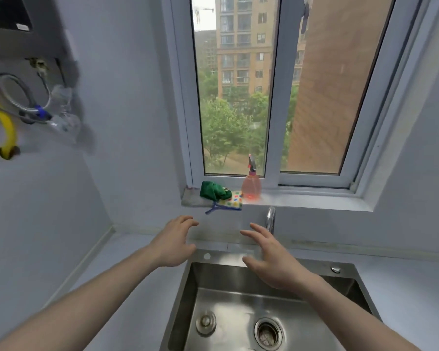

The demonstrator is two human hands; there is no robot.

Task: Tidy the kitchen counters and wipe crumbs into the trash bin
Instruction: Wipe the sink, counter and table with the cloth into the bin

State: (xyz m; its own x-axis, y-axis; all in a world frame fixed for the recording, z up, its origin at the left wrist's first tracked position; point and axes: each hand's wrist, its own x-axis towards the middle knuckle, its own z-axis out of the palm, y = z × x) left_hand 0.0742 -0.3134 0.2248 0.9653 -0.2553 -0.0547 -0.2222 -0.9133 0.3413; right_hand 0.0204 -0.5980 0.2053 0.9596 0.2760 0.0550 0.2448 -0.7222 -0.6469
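Observation:
On the window sill (302, 198) lie a crumpled green cloth (211, 190) and, touching it on the right, a dotted yellow sponge cloth (232, 200) with a blue loop hanging over the edge. An orange spray bottle (251, 186) stands beside them. My left hand (174, 240) is raised below the cloths, fingers spread, holding nothing. My right hand (270, 257) hovers over the back of the steel sink (185, 287), fingers apart and empty, just in front of the faucet (270, 219).
The grey counter (127, 264) runs around the sink on both sides. The sink holds a drain (268, 331) and a plug (205, 323). Hoses and a yellow pipe (8, 122) hang on the left wall. A small knob (335, 269) sits on the sink's rim.

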